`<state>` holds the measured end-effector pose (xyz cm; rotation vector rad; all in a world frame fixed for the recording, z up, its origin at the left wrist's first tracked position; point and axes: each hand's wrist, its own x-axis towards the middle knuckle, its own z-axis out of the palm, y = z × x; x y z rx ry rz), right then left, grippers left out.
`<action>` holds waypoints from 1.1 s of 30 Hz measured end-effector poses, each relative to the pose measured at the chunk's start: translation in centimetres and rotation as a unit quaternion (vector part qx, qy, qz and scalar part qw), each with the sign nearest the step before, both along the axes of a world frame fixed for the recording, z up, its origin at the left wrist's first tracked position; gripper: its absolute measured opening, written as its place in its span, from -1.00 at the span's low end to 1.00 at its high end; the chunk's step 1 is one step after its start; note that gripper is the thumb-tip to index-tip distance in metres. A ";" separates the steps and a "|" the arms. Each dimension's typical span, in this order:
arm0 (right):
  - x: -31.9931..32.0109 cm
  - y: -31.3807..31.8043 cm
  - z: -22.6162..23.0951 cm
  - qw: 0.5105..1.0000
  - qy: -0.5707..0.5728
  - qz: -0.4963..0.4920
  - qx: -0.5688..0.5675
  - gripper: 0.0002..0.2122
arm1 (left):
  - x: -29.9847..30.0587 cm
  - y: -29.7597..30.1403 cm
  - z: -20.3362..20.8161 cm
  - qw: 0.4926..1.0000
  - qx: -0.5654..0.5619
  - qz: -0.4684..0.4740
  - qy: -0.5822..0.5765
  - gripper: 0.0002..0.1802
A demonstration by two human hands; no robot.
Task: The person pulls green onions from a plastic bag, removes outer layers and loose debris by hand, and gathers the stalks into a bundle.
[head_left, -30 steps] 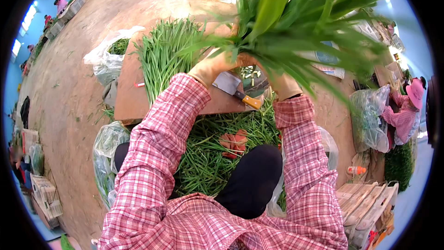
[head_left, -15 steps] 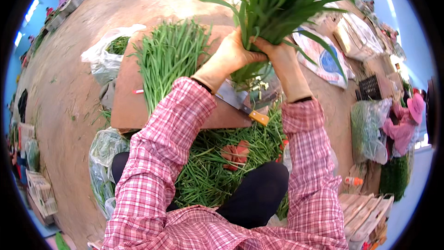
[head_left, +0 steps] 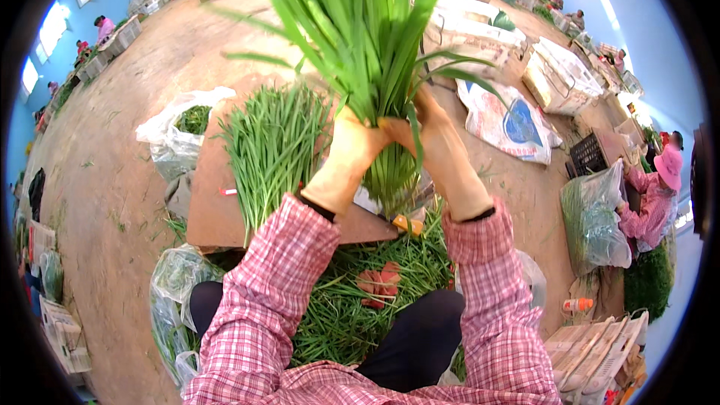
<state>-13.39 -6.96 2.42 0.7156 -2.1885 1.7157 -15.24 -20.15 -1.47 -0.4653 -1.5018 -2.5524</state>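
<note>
A big bunch of garlic chives, with long flat green leaves, stands upright above the brown board. My left hand and my right hand, both gloved in a pale tan, are wrapped round it from either side. The stem ends hang below my hands. Under them lies a knife with an orange-yellow handle; the stems and my left wrist hide most of its blade. To the left on the board rests a pile of chives, next to a small red-and-white object.
Loose green trimmings heap around my knees, with a reddish cloth-like piece on top. Plastic bags of greens stand at the left. On the right are a printed sack, crates and a person in a pink hat.
Both hands have moved left and slightly down with the bunch, which now points straight up instead of leaning right. The head view has tilted upward, showing more of the far room.
</note>
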 end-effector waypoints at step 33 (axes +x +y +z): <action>21.8 -3.3 -6.9 0.860 -0.486 0.092 0.122 -0.75 | 23.1 -18.9 -3.5 0.946 0.195 0.125 -0.227 -0.71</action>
